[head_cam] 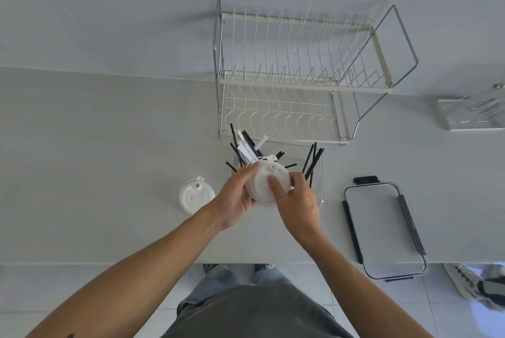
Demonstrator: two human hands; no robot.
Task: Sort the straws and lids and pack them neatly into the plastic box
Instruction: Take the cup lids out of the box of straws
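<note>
A: So where did the lids sit at that moment?
B: Stack of lids (266,183) was held over the plastic box (320,202), near desk (109,146) centre. Left hand (235,195) gripped it from 8 o'clock, fingers curled round the rim. Right hand (296,198) gripped from 4 o'clock, thumb pressed on top.
A: Both clamped then. Axis?
B: Stack axis pointed roughly at the camera, tops up. Box lay directly beneath, straws (313,160) leaning out toward 12 and 1 o'clock.
A: Anything loose?
B: One loose lid (195,195) on the desk at 9 o'clock from the stack, nearer the left hand. Box cover (382,228) at 3 o'clock. Likely next: lower the stack in.
</note>
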